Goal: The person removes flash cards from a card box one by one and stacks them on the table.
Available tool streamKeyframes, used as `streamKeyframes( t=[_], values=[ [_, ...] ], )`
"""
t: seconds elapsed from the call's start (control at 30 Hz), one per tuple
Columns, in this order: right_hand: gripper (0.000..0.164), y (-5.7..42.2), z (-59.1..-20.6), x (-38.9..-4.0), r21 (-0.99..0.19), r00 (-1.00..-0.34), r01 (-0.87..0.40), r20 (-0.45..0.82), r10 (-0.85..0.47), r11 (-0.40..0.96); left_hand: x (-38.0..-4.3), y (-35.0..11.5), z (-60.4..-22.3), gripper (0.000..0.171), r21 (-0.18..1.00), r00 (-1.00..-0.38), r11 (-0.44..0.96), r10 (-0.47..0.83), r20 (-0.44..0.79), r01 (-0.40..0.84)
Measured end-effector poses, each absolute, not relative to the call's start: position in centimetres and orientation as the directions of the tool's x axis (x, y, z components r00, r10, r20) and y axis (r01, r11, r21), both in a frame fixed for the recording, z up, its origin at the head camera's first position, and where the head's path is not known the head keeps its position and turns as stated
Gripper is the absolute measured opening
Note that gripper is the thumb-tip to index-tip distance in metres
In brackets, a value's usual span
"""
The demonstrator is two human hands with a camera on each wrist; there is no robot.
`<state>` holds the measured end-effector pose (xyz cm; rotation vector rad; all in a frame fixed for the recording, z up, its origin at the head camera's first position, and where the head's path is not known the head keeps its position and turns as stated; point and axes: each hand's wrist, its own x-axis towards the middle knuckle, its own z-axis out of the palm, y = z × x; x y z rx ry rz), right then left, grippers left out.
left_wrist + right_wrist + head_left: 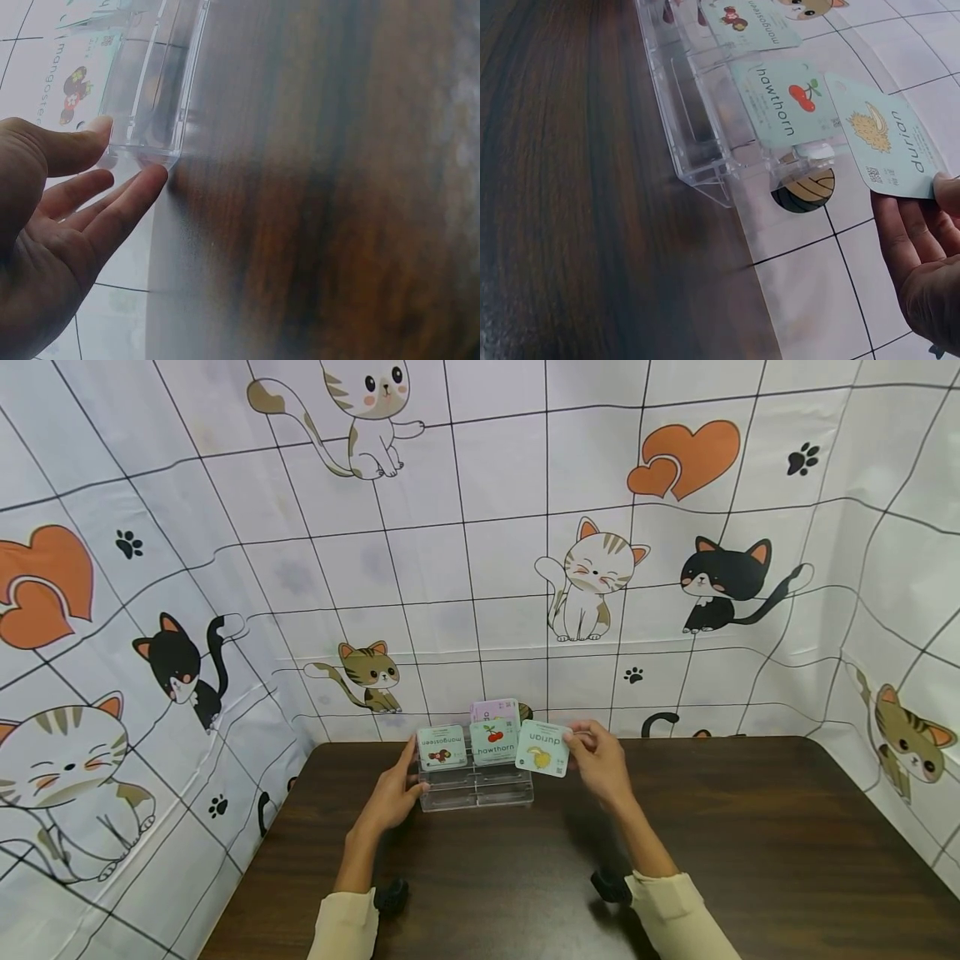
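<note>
A clear tiered card holder (477,797) stands near the table's back edge. My left hand (396,789) is at its left end, fingers fairly straight; in the left wrist view, the thumb (94,135) and fingertips touch the end wall. Between thumb and fingers, my right hand (602,767) pinches a durian card (543,748), tilted and with its word upside down, at the holder's right end. A hawthorn card (494,742) stands upright in the back tier, overlapping a purple card (489,707). Left of it is a mangosteen card (442,748), its word upside down.
The dark wooden table (495,877) extends in front of the holder and to both sides. Behind it hangs a white gridded cloth (502,568) with printed cats and hearts, close to the holder's back. Black wrist bands (611,887) sit by the cuffs.
</note>
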<state>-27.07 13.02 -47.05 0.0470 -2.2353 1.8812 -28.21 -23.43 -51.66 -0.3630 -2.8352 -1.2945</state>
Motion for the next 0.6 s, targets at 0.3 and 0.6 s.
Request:
streamKeyframes(
  t=[0.3,0.6],
  values=[
    [0.026,13.6,-47.3,-26.5,-0.969,-0.980,-0.148,0.170,0.098,0.199,-28.2,-23.4,-51.6,0.097,0.751,-0.973,0.627,0.209,0.094,0.207],
    [0.025,14.9,-47.9,-26.7,-0.961,-0.990,-0.115,0.132,0.052,0.253,-28.3,-23.5,-51.7,0.097,0.749,-0.974,0.630,0.208,0.092,0.205]
  ],
)
